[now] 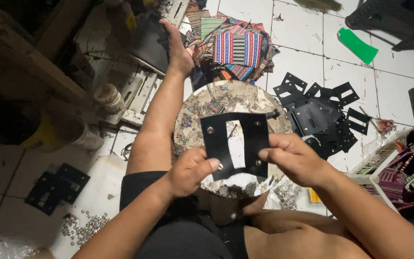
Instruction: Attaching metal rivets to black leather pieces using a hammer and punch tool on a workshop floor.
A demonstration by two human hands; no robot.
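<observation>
Black leather frame piece (235,144) with metal snaps, pinched at its lower corners by left hand (191,170) and right hand (293,158), held above a round, paint-crusted work block (202,108); beyond, black cut pieces (319,112) on white tiles; striped woven fabric stack (233,48); another person's hand (176,43) resting further off.

A flat black piece (235,144) with a long rectangular window cut in the middle and small metal snaps at its corners — held upright, facing the camera, over the round worktop (202,103).
</observation>
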